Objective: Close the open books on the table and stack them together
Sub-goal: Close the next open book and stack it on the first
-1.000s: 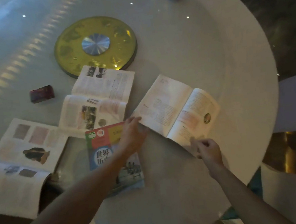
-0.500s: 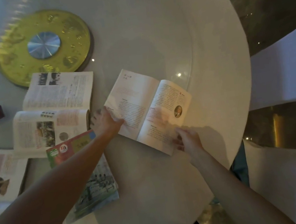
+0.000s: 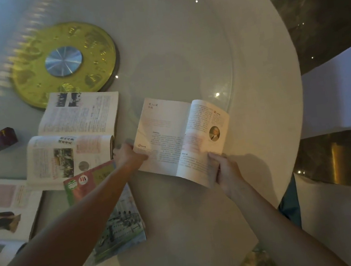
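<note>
Far out to the left of the left hand, cut by the frame's edge, lies a large open book with pale pages and pictures of brownish objects. Beyond it, farther from the person, a small dark purple-red rectangular block sits alone on the round white glossy table. Just left of the left hand an open textbook with printed text and small colour photographs lies flat, its near page almost touching the hand's knuckles. Past that book, away from the person, a round yellow-gold disc with a silver metal hub is set in the table top. Under the left forearm, nearer the person than the hand, a closed textbook with a green, red and blue illustrated cover lies tilted.

The left hand is curled on the near left corner of the open white-paged book with a small oval portrait, thumb on the page and fingers seemingly tucked under the edge. This book lies between the two hands; its right-hand page bows upward from the spine. The right hand pinches the near right corner of that page, thumb on top, fingers closed beneath it. To the right of the right hand, beyond the table's rim, white cloth-covered chair backs stand against a dark floor.
</note>
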Demonstrator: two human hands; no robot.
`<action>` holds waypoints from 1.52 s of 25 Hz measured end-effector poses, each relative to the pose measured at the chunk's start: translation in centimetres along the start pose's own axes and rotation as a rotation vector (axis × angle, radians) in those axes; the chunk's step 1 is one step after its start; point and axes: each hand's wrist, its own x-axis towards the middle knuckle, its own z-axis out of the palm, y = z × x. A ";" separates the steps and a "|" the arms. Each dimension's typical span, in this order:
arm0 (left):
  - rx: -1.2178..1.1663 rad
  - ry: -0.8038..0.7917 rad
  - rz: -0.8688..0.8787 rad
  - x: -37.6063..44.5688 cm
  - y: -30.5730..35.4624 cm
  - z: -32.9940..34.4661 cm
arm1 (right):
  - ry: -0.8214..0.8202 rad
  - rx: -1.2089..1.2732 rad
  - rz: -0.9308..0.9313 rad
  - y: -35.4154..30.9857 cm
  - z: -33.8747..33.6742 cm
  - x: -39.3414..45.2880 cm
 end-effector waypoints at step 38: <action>-0.891 -0.272 0.088 -10.3 -2.8 -2.2 | -0.398 -0.389 -0.322 -6.5 3.7 -6.9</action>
